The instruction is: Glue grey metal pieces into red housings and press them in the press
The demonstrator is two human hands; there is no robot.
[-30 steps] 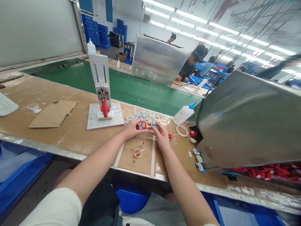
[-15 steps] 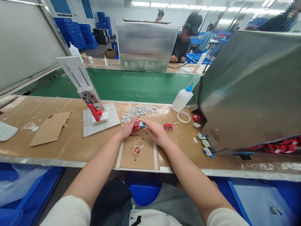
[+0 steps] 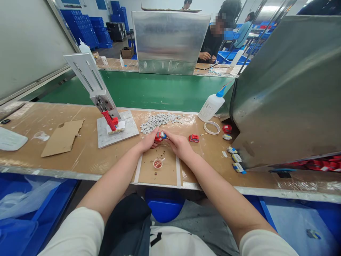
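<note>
A small red plastic piece with white and blue parts [image 3: 161,136] is held between my two hands over the front middle of the bench. My left hand [image 3: 150,140] has its fingers closed round its left side. From the right, my right hand [image 3: 180,145] pinches its blue end; the fingers partly cover it. Just behind lies a heap of small grey tiles [image 3: 160,121]. In front stands a little cup [image 3: 157,163] with reddish contents and a thin stick. Another red piece [image 3: 193,138] rests to the right of my right hand.
On the left stands a metal clamp fixture with a red handle [image 3: 108,120], beside torn cardboard [image 3: 64,138]. Toward the right are a white bottle with a blue cap [image 3: 211,107], a tape roll [image 3: 211,128] and several small pieces [image 3: 236,158]. A green conveyor belt [image 3: 160,90] runs behind; a person works across it.
The camera view has tipped down, so the bench sits higher in the picture. Both hands keep hold of the red piece, which looks slightly turned.
</note>
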